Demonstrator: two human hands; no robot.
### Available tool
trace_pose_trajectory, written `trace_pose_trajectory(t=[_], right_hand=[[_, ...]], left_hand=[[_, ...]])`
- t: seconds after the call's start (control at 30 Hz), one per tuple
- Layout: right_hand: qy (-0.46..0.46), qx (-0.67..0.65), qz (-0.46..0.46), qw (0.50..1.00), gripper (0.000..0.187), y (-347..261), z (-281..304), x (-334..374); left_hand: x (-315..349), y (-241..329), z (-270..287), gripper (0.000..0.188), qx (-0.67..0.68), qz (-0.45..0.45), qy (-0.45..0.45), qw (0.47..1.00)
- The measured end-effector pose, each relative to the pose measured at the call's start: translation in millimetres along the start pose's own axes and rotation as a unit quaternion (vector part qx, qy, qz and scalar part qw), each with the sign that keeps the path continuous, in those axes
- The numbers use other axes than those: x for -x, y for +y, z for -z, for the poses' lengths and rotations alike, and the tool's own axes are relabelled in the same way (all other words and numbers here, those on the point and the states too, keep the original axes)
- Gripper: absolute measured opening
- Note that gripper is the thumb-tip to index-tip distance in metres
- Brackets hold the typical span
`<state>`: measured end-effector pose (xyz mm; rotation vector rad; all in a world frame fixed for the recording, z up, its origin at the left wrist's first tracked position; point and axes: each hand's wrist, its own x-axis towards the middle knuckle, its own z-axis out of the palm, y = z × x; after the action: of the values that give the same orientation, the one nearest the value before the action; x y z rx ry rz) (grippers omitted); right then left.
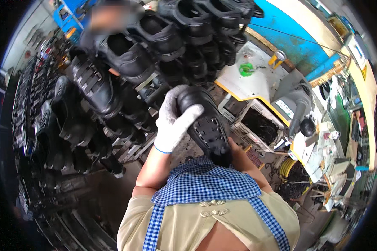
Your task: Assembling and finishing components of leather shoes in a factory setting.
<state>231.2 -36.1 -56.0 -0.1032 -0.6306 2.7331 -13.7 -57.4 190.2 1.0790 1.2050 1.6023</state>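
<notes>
My left hand (174, 121), in a white knit glove with a blue cuff edge, is closed on a black shoe (208, 127). Its thumb lies across the smooth rounded end of the shoe, and the fingers wrap over the far side. Short straps or lacing cross the shoe's upper. The shoe is tilted, its near end close to my blue checked apron (205, 178). Along the shoe's right side my bare right forearm (244, 161) comes up; the right hand's fingers are hidden behind the shoe.
Black shoes (159, 35) hang on a rack ahead, more (56, 125) at the left. To the right stands a white worktable (259, 79) with a grey machine (299, 104). Below it sits a white crate (259, 121) of black material. A person (109, 25) is beyond the rack.
</notes>
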Motion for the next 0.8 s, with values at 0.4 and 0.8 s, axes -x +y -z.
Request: trace_pose_trajectory(t=[0.4, 0.8], right_hand=[[0.074, -0.049, -0.100, 0.991, 0.077, -36, -70, -228], [0.288, 0.164, -0.077, 0.940, 0.042, 24, -68, -171]], left_hand=[[19, -21, 148, 0.041, -0.757, -0.054, 0.112, 0.641], [21, 31, 120, 0.031, -0.352, 0.023, 0.150, 0.923]])
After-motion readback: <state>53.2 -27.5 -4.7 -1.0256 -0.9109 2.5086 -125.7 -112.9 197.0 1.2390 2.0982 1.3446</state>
